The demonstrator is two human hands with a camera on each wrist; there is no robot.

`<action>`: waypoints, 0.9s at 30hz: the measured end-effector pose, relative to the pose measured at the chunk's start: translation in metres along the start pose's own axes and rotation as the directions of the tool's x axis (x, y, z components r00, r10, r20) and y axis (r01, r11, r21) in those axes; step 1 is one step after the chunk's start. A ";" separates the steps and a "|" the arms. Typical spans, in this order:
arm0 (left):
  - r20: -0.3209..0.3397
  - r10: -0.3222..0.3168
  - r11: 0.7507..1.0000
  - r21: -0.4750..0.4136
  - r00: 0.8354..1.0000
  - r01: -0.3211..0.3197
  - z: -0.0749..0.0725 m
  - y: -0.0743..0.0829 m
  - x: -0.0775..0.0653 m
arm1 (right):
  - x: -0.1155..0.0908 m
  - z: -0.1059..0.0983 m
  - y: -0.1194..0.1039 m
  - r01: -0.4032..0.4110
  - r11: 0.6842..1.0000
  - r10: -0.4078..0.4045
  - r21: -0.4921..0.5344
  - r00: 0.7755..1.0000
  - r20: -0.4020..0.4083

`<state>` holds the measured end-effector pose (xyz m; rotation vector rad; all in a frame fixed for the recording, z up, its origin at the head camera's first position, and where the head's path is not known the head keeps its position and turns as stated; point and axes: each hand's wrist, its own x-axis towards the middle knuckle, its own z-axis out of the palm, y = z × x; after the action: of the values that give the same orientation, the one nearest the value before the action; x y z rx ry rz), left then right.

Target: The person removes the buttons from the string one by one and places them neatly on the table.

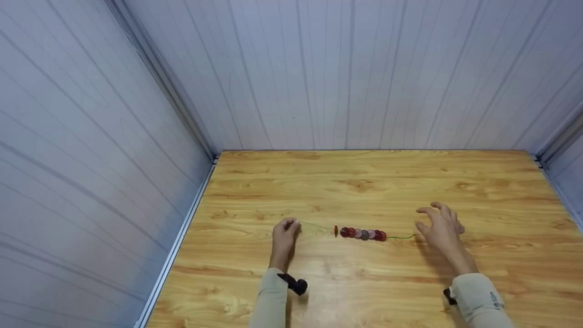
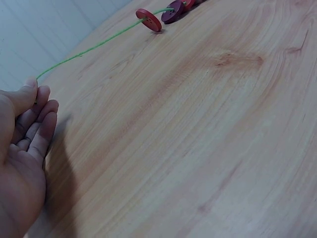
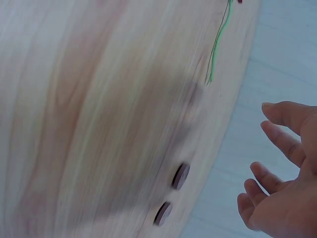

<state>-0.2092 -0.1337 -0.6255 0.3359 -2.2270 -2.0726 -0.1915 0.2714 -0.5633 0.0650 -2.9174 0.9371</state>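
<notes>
Pinching at thumb and fingertips, the left hand (image 1: 284, 234) has hold of a green cord (image 2: 81, 54) to the left of the row of buttons (image 1: 364, 234) that lies overlapping on the wood-grain tabletop (image 1: 355, 191). From there the cord runs to a single red button (image 2: 151, 22), threaded and tipped onto its edge just left of the row, with a small gap between. Right of the row, the right hand (image 1: 444, 231) holds nothing; its fingers are spread and lightly bent above the wood, near but apart from the cord's loose tail. Farther right of the row than that tail, two dark brown buttons (image 3: 182, 176) rest on the wood. Behind the row, a broad stretch of wood reaches back to the tabletop's far edge, against a pale panelled wall (image 1: 364, 73). The left edge is well apart from the row.
</notes>
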 end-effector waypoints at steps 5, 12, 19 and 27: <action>0.026 -0.002 0.999 -0.053 1.000 0.003 -0.001 0.005 -0.002 | 0.000 0.009 -0.011 0.040 0.999 -0.041 0.023 0.999 0.023; 0.053 -0.002 0.998 -0.066 0.999 0.005 -0.005 0.025 -0.012 | 0.000 0.023 -0.021 0.094 0.996 -0.094 0.009 0.995 0.032; 0.065 -0.034 0.996 -0.079 0.997 0.039 -0.006 0.028 -0.015 | -0.002 0.037 -0.028 0.100 0.995 -0.100 0.005 0.993 0.066; 0.058 -0.009 0.999 -0.042 0.998 0.011 -0.006 0.028 -0.015 | -0.003 0.052 -0.030 0.129 0.992 -0.128 -0.006 0.988 0.088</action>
<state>-0.1967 -0.1345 -0.5962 0.2886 -2.2136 -2.1577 -0.1895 0.2170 -0.5880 0.2967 -2.9552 0.9189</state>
